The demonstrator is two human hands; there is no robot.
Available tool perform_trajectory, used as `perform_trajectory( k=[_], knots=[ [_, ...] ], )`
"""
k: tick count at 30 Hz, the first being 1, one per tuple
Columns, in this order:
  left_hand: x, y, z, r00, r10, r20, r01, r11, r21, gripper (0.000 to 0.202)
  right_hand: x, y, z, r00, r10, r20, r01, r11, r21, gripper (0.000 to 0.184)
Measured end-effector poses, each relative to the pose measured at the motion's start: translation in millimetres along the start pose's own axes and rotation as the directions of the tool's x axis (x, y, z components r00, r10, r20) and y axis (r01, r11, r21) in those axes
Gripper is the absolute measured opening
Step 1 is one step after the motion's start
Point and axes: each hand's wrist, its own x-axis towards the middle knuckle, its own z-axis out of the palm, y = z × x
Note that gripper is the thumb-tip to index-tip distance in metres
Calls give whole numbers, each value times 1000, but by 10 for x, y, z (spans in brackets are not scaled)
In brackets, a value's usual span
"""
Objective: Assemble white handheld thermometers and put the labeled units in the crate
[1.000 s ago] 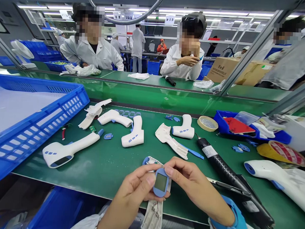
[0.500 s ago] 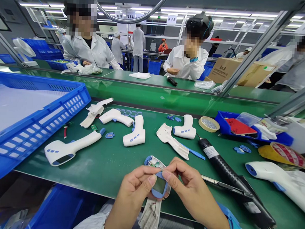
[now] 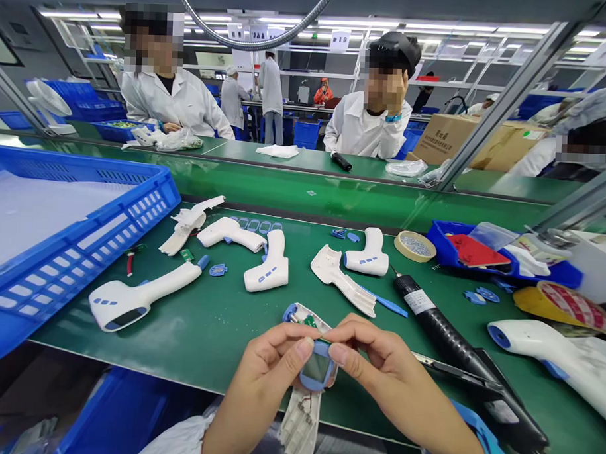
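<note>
At the table's front edge lies an opened infrared thermometer, its white shell (image 3: 302,419) showing battery slots and thin wires in the handle. Over its head end sits a small display in a blue frame (image 3: 313,383), tilted toward me. My left hand (image 3: 271,368) pinches the frame's upper left side with thumb and fingers. On the upper right, my right hand (image 3: 378,365) does the same, and the fingertips of both nearly meet above the screen. Part of a green circuit board (image 3: 308,320) shows behind them. The fingers hide the frame's top edge.
Assembled white thermometers (image 3: 266,269) and a loose shell half (image 3: 338,278) lie beyond my hands. A black electric screwdriver (image 3: 429,317) is at right, near a blue parts bin (image 3: 446,248) and yellow tape (image 3: 559,305). A blue crate (image 3: 149,202) stands left. Co-workers sit opposite.
The opened thermometer and display have shifted slightly; the screen is tilted a little more. Both hands keep their pinch. A co-worker opposite has raised a hand to the head.
</note>
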Motion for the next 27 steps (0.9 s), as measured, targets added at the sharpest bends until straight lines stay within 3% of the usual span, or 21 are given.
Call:
perform_trajectory(
  k=[7,16,19,23,27],
  knots=[
    [-10,33,52,999,1,-51,2,998,63,21,-69,-33,53,995,-62,-76,51,989,-140,13],
    [-22,-30,101,960,212,-181,-133,920,368,18,-68,42,197,959,-192,-208,143,962,-231,15],
    [-8,-11,91,958,207,-197,-125,924,362,20,-26,-5,144,978,-130,-165,95,974,-207,16],
    [-19,44,33,977,171,-125,-114,923,369,24,6,-89,33,996,-72,-59,62,984,-168,15],
    [-41,37,6,978,188,-91,-130,890,438,24,-2,-95,12,995,-65,-81,51,985,-165,13]
  ],
)
